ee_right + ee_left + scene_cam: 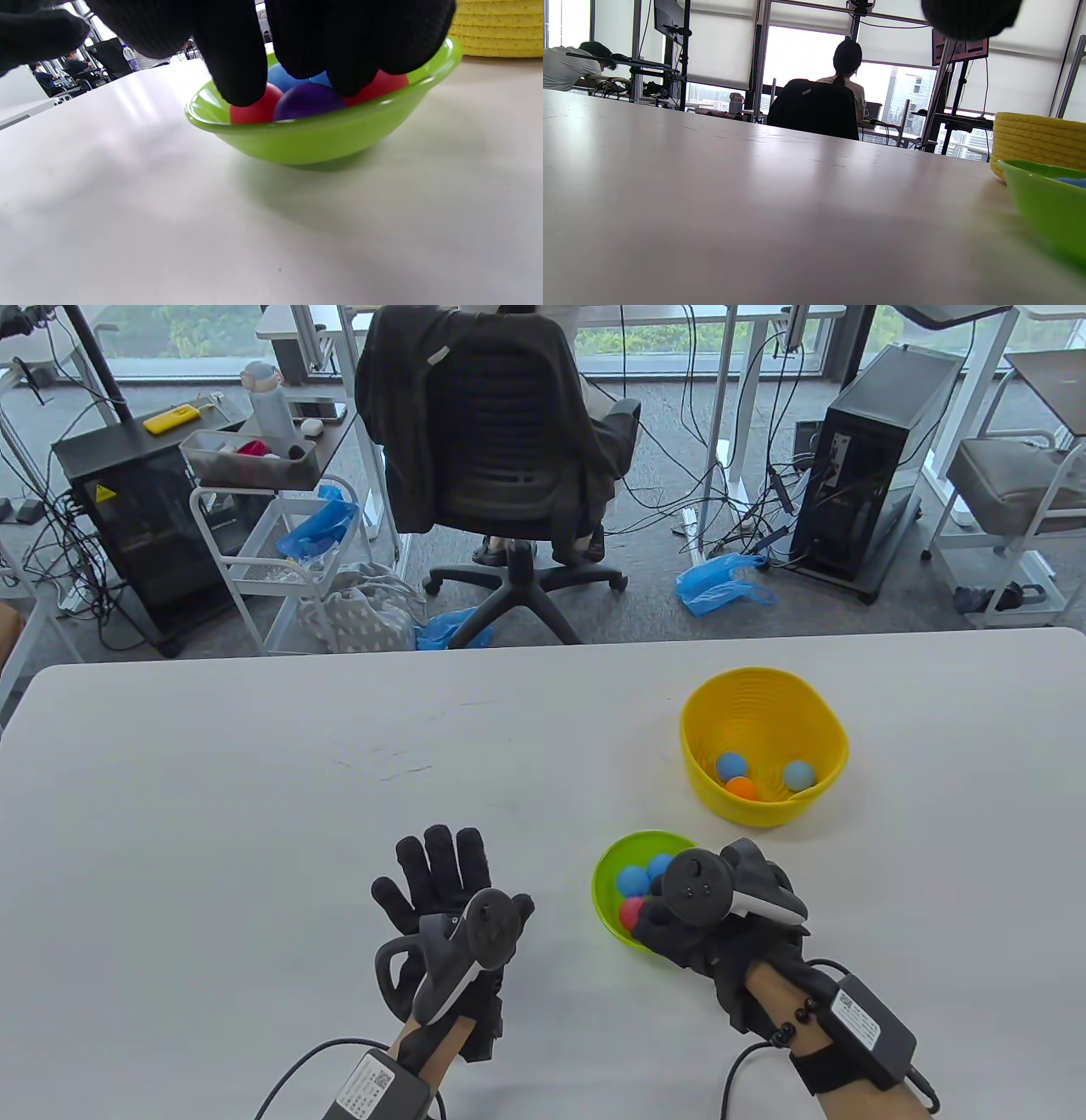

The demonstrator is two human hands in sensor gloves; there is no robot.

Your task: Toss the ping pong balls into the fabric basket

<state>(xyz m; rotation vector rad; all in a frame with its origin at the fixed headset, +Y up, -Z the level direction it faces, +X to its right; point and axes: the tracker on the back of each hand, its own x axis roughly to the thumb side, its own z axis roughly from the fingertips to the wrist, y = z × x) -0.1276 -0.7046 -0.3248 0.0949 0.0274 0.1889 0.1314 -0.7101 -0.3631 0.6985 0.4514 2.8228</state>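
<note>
White bench (254, 780) from above: my left hand (441, 899) rests flat, fingers apart; the yellow woven fabric basket (764, 746) sits far right. Right wrist view: my right hand (297, 38) reaches into the green plastic bowl (322, 140) of coloured ping pong balls (307, 101); whether its grip has closed on one, I cannot tell. A loose pinch could drop a ball.

White worktop (254, 780) with faint scuff marks, yellow fabric basket (764, 744) standing on its far right part, green bowl (612, 861) just nearer, left hand (445, 899) resting flat left of the bowl
</note>
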